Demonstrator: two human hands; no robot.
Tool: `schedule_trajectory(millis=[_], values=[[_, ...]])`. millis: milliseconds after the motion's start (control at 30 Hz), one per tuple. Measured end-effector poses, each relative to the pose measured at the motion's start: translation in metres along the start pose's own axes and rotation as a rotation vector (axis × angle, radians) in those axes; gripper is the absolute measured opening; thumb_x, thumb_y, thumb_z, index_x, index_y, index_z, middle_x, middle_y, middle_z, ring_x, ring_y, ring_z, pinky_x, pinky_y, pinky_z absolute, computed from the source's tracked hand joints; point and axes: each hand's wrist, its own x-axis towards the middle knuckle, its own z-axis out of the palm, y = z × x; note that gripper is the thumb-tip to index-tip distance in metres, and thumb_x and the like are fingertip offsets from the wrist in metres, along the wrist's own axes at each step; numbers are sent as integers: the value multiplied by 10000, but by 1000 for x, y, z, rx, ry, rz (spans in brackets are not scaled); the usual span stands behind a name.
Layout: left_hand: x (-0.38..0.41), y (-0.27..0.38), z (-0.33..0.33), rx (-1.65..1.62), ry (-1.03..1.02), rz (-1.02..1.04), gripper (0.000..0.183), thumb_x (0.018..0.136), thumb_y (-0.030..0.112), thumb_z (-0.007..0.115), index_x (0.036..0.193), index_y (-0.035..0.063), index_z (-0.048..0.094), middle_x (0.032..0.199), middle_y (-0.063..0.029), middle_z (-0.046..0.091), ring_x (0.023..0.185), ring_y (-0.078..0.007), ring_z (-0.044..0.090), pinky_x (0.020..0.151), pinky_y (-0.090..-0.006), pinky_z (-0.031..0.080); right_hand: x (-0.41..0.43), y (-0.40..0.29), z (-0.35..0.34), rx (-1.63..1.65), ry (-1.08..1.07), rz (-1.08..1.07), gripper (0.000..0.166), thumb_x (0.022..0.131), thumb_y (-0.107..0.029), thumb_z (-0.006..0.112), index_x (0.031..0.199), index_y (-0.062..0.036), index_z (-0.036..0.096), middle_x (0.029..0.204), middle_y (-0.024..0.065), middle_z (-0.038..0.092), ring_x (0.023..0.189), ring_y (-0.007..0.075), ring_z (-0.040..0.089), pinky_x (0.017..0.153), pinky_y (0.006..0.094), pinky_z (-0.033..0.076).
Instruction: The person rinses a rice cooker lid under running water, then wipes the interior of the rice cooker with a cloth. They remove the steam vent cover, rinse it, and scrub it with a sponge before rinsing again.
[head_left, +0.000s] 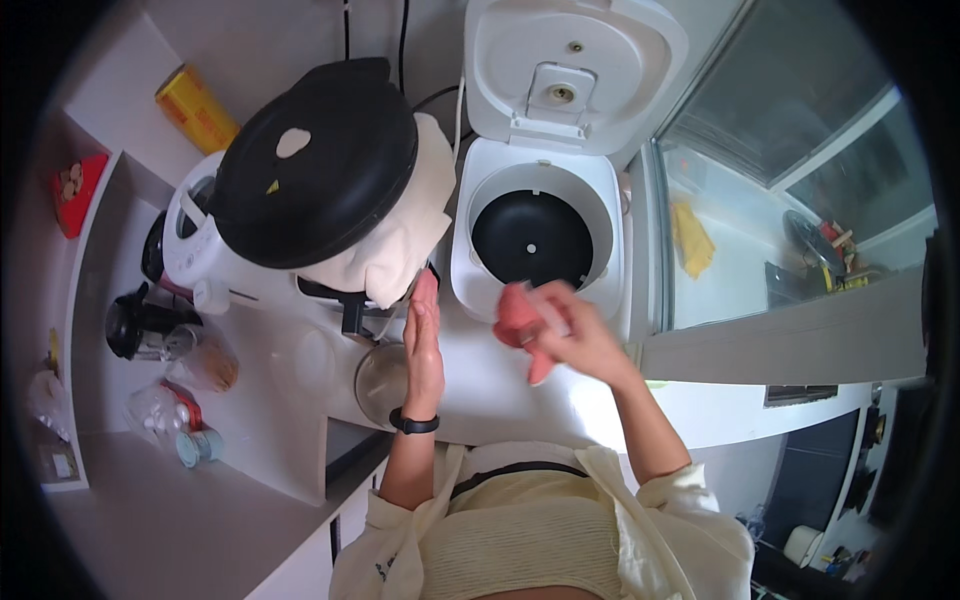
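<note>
In the head view my right hand (574, 330) grips a pink cloth (517, 319), slightly blurred, above the front rim of a white rice cooker (480, 289). The cooker's lid (510, 45) is raised, and its inner pot is out, so the black heating plate (510, 232) with a small pale centre button shows. My left hand (425, 352), wearing a black wristband (413, 422), is held edge-on with fingers stretched out and no visible object in it. Its fingertips are near a cream cloth (405, 240) beneath a large black round appliance (322, 180); whether they touch is unclear.
A round glass-like container (375, 386) stands beside my left wrist. Another white appliance (196, 251), a black-handled jug (135, 322) and bagged items (214, 364) are to the left. A window frame (660, 247) borders the right side; a yellow cloth (691, 240) shows behind its glass.
</note>
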Motion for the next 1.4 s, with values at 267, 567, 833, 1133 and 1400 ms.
schedule_trajectory(millis=[267,567,833,1133,1400], values=[[0,-15,3,-31,12,-52,687,1080,492,284,1562,5,225,1632,-176,222,1518,-283,204,1231,-435,121,39,-5,34,-248,122,-32,519,810,-236,689,1270,-59,528,958,177,665,902,391,638,776,446,521],[0,-16,3,36,-25,-71,595,1075,347,344,1546,-7,260,1608,-184,275,1488,-276,269,1209,-405,186,27,8,70,-887,84,-123,416,649,-257,827,956,-43,645,847,110,647,749,247,650,611,384,512],[2,-25,11,301,-57,23,515,1070,180,412,1531,-20,296,1583,-190,329,1456,-270,338,1183,-371,257,-57,-2,-28,-632,44,265,349,830,-287,668,1148,-143,681,891,108,680,836,302,683,744,412,553],[12,-56,18,457,48,72,523,1055,113,449,1533,-18,280,1552,-214,373,1426,-279,392,1159,-357,307,-43,29,7,-959,278,148,378,737,-212,737,1076,-74,645,841,122,659,728,330,650,621,419,542],[14,-57,9,420,45,60,528,1041,122,480,1516,-29,304,1532,-241,396,1412,-306,417,1144,-360,325,-43,15,-33,407,128,442,377,919,-293,591,1188,-39,662,1091,105,700,965,223,674,845,338,536]])
